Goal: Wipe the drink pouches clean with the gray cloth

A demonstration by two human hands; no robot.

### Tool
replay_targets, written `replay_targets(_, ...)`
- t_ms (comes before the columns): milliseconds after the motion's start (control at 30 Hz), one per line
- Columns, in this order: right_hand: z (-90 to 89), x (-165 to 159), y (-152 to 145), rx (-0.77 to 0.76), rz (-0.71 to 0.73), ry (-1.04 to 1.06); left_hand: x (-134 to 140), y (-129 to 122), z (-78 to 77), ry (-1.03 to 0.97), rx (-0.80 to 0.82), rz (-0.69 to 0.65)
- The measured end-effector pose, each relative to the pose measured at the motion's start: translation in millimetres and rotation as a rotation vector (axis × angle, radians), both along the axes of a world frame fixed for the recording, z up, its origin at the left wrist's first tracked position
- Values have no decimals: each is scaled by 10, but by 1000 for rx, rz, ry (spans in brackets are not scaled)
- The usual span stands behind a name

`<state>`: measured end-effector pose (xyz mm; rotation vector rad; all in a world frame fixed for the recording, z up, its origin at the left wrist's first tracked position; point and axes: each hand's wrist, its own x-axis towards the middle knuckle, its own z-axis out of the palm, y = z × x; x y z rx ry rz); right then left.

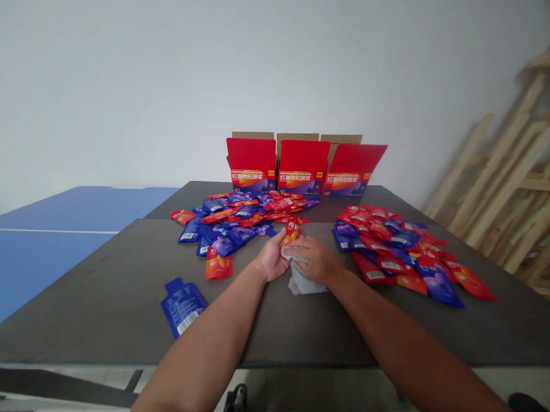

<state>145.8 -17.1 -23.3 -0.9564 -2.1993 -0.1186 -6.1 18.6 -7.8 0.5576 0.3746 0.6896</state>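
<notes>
My left hand point(273, 256) is closed around a red pouch point(292, 228) with an orange print, its top end pointing away from me. Pressed against the pouch's lower part, a grey cloth point(302, 282) is gripped in my right hand point(316, 259) and hangs down to the table. Beyond my hands spreads a pile of red and blue pouches point(238, 214). A second pile of pouches point(389, 242) lies to the right of my right hand. One blue pouch point(183, 305) rests alone beside my left forearm.
Three red boxes point(303, 161) stand open in a row at the back of the dark table point(122, 302). A blue table-tennis table point(62, 237) adjoins at left. Wooden frames point(510, 179) lean against the wall at right.
</notes>
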Motion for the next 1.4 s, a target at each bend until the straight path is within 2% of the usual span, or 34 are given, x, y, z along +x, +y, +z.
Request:
replay_targets(267, -23, 138, 97, 9, -376, 348, 15, -78, 5, 104, 92, -77)
replay_targets(367, -16, 168, 130, -15, -445, 483, -2, -53, -23, 148, 135, -124)
replay_targets(467, -36, 211, 192, -104, -473, 614, -19, -35, -46, 151, 146, -136)
replay_targets(600, -57, 268, 255, -255, -490, 733, -47, -26, -21, 127, 69, -120)
replay_targets(700, -17, 239, 204, -171, -494, 698, -74, -1, 18, 79, -10, -109)
replay_targets(767, 17, 163, 115, -89, -432, 594, -84, 22, 33, 38, -35, -87)
replay_targets(833, 33, 52, 6, -45, -299, 435, -79, 35, 37, 18, -38, -37)
replay_targets(933, 15, -116, -129, -37, -103, 197, -44, 17, 31, 50, -38, 38)
replay_targets(1000, -7, -186, -169, -45, -57, 109, -15, -12, 25, 93, -42, 19)
replay_targets(1067, -18, -207, -169, -47, -74, 114, 15, -40, 15, 129, -33, -25)
replay_targets(1200, 5, -160, -110, -13, -150, 277, 77, -72, -31, 165, 61, -45)
replay_targets(1400, 24, -67, -2, 23, -349, 491, 124, -88, -81, 285, 176, -28)
